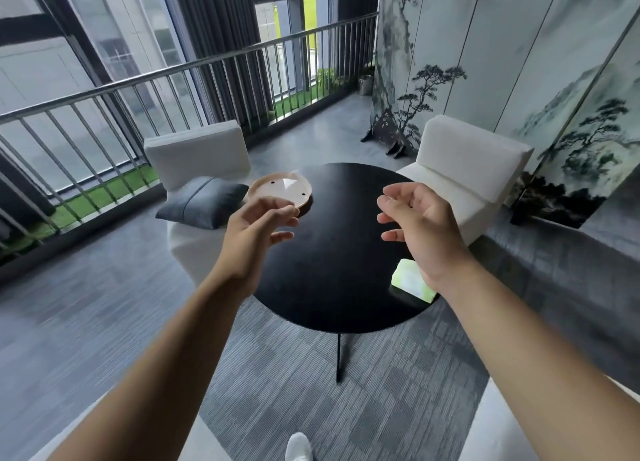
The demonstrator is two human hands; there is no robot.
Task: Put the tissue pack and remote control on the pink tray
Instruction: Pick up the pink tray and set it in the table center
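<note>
A round pink tray [278, 188] lies at the far left edge of the round black table [343, 253]. A green-and-white tissue pack [410, 281] rests at the table's near right edge, partly hidden behind my right wrist. My left hand [258, 228] hovers above the table just in front of the tray, fingers loosely curled and holding nothing. Over the table's right side my right hand [419, 225] hangs open and empty, above the tissue pack. I see no remote control; the picture is motion-blurred.
A white armchair [194, 152] with a dark grey cushion [202, 202] stands left of the table, another white armchair [467, 163] at the right. A painted folding screen [519, 62] is behind it, a metal railing [173, 69] at the back. My white shoe [298, 447] is below.
</note>
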